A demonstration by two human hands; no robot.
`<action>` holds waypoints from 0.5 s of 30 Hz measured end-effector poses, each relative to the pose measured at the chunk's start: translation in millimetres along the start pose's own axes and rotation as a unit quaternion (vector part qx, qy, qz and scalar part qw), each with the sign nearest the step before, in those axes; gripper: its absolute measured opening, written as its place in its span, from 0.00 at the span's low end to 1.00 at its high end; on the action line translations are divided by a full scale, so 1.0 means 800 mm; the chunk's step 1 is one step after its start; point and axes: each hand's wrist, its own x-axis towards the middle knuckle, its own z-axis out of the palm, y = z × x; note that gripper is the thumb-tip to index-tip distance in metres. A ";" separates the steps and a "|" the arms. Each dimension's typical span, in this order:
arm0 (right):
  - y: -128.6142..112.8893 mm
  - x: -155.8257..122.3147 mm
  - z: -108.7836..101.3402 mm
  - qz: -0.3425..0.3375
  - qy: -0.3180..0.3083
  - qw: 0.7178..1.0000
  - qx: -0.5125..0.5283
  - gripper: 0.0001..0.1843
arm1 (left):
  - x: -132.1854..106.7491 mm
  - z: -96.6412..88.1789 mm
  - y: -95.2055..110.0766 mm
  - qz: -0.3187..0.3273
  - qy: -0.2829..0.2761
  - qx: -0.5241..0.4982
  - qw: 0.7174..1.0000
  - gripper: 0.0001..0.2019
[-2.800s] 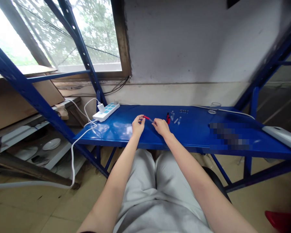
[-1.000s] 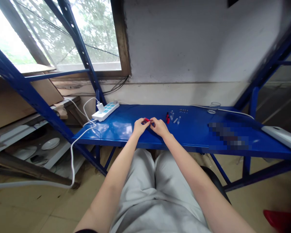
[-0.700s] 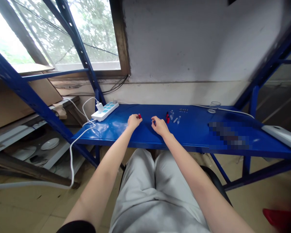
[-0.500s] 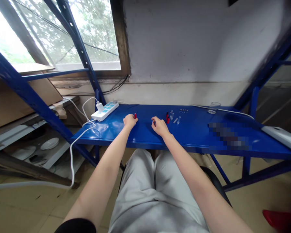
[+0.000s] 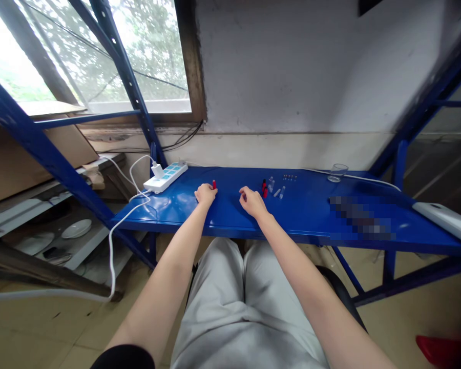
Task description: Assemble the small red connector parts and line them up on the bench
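Left hand [image 5: 206,195] pinches upright red tube [image 5: 214,184] | right hand [image 5: 252,202] apart, loosely curled, holding nothing | step: seemingly standing it on counter [image 5: 228,212] beneath | calls for gentle release

Lower part of the red tube [image 5: 214,184] concealed by the fingers of the left hand [image 5: 206,195]; palm of the right hand [image 5: 253,202] turned from view. Row of tiny pieces [image 5: 290,178] too small to identify. Dark object [image 5: 359,216] obscured by pixelation. White object [image 5: 445,220], red object [image 5: 440,350] and cardboard box [image 5: 26,161] cut off by the frame edges.
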 end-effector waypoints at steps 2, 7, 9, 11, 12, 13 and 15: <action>-0.001 0.000 -0.001 -0.002 0.001 1.000 0.003 0.11 | -0.001 0.000 0.002 -0.002 0.003 -0.002 1.000 0.07; -0.001 0.000 -0.001 0.001 0.004 1.000 0.005 0.11 | 0.001 0.001 0.008 -0.004 0.005 0.001 1.000 0.07; 0.000 0.000 0.000 0.001 0.004 1.000 0.007 0.11 | 0.002 0.001 0.010 -0.004 0.003 0.004 1.000 0.07; 0.001 0.000 0.001 0.000 0.006 1.000 0.008 0.11 | 0.003 0.001 0.012 -0.007 0.000 0.005 1.000 0.07; 0.002 0.000 0.001 -0.001 0.007 1.000 0.008 0.11 | 0.004 0.001 0.012 -0.010 -0.001 0.004 1.000 0.06; 0.002 0.000 0.001 -0.002 0.008 1.000 0.008 0.11 | 0.003 0.001 0.012 -0.013 -0.004 0.002 1.000 0.07; 0.002 0.000 0.002 -0.007 0.009 1.000 0.007 0.11 | 0.001 -0.001 0.011 -0.020 -0.012 -0.003 1.000 0.08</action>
